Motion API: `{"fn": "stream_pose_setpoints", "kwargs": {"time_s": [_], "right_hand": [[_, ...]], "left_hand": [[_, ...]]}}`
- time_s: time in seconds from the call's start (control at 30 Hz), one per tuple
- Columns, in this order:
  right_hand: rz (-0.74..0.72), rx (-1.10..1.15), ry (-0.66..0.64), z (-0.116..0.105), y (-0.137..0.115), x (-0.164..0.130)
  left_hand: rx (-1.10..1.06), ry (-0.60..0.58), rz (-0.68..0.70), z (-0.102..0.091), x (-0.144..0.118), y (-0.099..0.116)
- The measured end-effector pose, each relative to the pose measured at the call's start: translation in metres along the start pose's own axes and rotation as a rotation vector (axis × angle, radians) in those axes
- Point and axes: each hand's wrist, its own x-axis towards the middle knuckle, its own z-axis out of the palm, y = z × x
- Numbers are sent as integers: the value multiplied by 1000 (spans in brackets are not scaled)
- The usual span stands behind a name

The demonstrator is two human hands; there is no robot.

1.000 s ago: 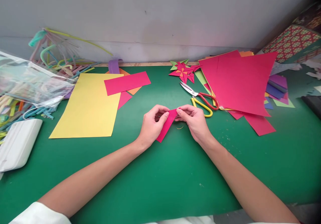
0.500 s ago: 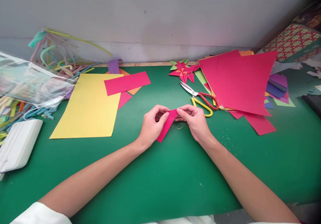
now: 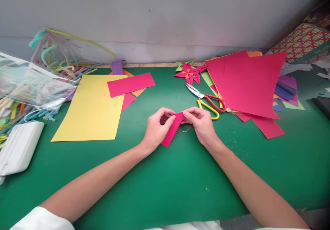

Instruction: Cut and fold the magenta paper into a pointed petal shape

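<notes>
A narrow red paper strip (image 3: 172, 132) slants between my two hands above the green table. My left hand (image 3: 160, 125) pinches its left edge between thumb and fingers. At the strip's upper end, the thumb and fingertips of my right hand (image 3: 199, 123) are closed on the corner. Part of the paper is hidden behind my fingers. Just beyond my right hand lie scissors (image 3: 206, 101) with one red and one yellow handle, blades pointing up and left. Folded red paper stars (image 3: 189, 73) with orange and green parts rest behind them.
Left of my hands lies a yellow sheet (image 3: 90, 109), partly under a red paper rectangle (image 3: 131, 84). Large red sheets (image 3: 247, 82) are piled at the right. Pipe cleaners, a clear plastic bag (image 3: 33, 82) and a white device (image 3: 22, 147) crowd the left side.
The red strip's lower end has swung very slightly to the right. Both hands keep their pinch and have hardly moved. The whole view has shifted a little.
</notes>
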Motion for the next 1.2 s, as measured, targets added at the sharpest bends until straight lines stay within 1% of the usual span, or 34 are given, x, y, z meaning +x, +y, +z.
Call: {"fn": "stream_pose_setpoints", "kwargs": {"time_s": [0.23,0.47,0.6,0.97,1.2], "right_hand": [[-55,-56,31,2,2,-2],[-120,-148,-5,0,4,-3],[-112,-163,-18,1,4,-4],[-62,-84,-33,0,4,-2],[-82,-159,-70,-1,5,-3]], "left_hand": [[-23,-11,-27,0,1,-3],[61,-144,-49,-5,8,2],[99,-178,-48,-7,9,4],[94,-238,-27,-10,11,0],[182,-395,-48,-20,21,2]]}}
